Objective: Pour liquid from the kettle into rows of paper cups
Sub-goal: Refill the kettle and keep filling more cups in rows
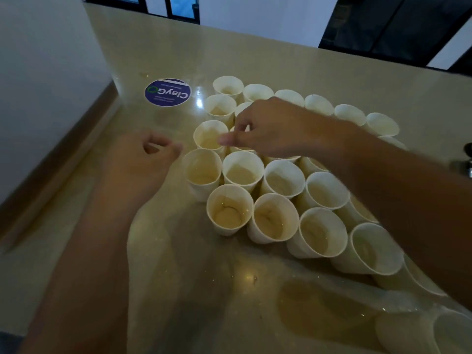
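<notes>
Presently the right hand (270,126) reaches over the rows of white paper cups (242,172) on the glossy beige counter (178,290), thumb and curled fingers pinching at a rim in the 2nd column; whether it truly holds that cup I cannot tell. Left hand (143,164) hovers loose and empty, just left of the pinch. Kettle: only a dark object (466,159) at the frame edge, unconfirmed. Judgement: nudge cups gently so rims stay touching and upright before pouring.
</notes>
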Motion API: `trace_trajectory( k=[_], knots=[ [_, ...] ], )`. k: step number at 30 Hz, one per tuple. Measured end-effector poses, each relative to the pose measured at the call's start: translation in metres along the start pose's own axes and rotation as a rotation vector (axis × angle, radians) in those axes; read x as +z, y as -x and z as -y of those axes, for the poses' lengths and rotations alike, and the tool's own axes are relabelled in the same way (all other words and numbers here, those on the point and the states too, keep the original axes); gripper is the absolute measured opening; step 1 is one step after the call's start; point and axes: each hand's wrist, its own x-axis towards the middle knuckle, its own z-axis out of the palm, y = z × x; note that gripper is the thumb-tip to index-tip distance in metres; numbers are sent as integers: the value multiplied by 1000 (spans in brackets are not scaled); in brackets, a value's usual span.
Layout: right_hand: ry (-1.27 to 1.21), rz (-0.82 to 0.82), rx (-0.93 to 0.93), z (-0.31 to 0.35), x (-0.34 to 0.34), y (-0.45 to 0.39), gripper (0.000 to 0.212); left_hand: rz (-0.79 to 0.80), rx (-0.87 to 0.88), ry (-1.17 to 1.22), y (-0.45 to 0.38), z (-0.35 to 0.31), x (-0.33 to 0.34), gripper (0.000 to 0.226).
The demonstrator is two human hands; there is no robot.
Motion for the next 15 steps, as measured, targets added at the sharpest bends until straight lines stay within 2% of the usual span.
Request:
trace_trajectory(
  k=[2,5,11,15],
  knots=[
    [-10,0,-7,-11,-21,26,52,-36,135,50,13,-22,-4,6],
    [36,27,41,-25,-46,77,61,46,338,112,45,-56,3,9],
    [-71,42,200,-60,-63,195,53,436,592,154,124,-94,50,12],
    [-156,-26,326,-90,-49,258,50,644,629,126,164,-102,89,9]
  ],
)
